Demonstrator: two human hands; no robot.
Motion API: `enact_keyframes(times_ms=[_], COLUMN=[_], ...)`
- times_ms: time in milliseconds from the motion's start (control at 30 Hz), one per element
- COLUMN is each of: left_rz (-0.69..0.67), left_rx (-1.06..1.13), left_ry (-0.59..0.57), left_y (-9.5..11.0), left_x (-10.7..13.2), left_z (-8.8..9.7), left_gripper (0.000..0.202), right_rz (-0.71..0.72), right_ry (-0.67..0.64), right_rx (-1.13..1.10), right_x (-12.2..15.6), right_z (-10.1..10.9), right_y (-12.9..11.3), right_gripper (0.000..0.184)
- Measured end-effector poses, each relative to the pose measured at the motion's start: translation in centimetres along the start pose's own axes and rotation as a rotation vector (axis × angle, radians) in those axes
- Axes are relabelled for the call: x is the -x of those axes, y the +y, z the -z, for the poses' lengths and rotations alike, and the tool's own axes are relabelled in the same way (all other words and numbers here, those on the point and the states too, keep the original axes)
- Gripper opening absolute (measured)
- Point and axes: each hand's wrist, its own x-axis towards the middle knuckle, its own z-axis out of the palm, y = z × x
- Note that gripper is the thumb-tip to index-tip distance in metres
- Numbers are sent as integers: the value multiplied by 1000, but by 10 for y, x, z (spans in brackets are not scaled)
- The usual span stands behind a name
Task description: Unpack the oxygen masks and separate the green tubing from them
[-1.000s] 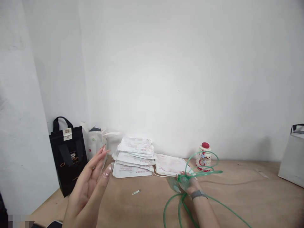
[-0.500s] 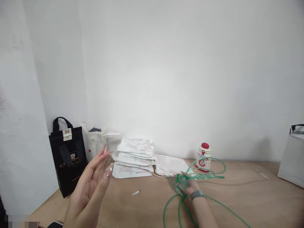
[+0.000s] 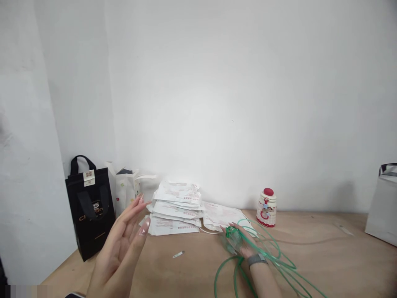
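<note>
My right hand (image 3: 242, 245) is shut on a clear plastic oxygen mask (image 3: 234, 239) with a green fitting. Loops of green tubing (image 3: 273, 257) run from the mask across my wrist and down toward the near table edge. My left hand (image 3: 122, 244) is raised with its palm turned right, holding nothing, its fingertips close to a stack of white printed packets (image 3: 175, 211). A single flat packet (image 3: 221, 217) lies partly under my right fingers.
A red-lidded decorated jar (image 3: 266, 208) stands just beyond the tubing. A black paper bag (image 3: 89, 207) and a white patterned bag (image 3: 125, 186) stand at the back left, a white bag (image 3: 383, 207) at the right edge. A small white strip (image 3: 178, 254) lies on the wooden table (image 3: 319, 231).
The green tubing loops have dropped from beside the jar and now fall across my right wrist. My right hand has shifted slightly left with the mask. My left hand has barely moved.
</note>
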Motion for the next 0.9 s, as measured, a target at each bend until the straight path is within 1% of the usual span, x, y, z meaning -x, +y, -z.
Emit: enact_keyframes(times_ms=[167, 300, 500, 633, 767, 867, 900], left_rz=[-18, -17, -37, -34, -31, -1, 14], left_rx=[15, 8, 1, -1, 4, 9, 11], left_ry=[-13, -23, -21, -22, -18, -12, -9], left_y=[-4, -9, -5, -1, 0, 0, -1], left_x=[-3, -6, -3, -1, -1, -1, -2], left_z=[0, 1, 1, 1, 0, 0, 0], left_gripper=[31, 32, 33, 33, 31, 31, 32], right_rz=[55, 78, 105, 169, 254, 306, 313], right_ry=[-29, -62, -104, -118, -119, -116, -111], right_rx=[-41, -66, -58, -32, 32, 155, 266], right_x=[-1, 2, 13, 24, 45, 76, 90], right_z=[4, 1, -16, -33, -50, -66, -71], right_y=[4, 2, -9, -23, -40, -50, -53], right_gripper=[13, 11, 12, 10, 10, 23, 28])
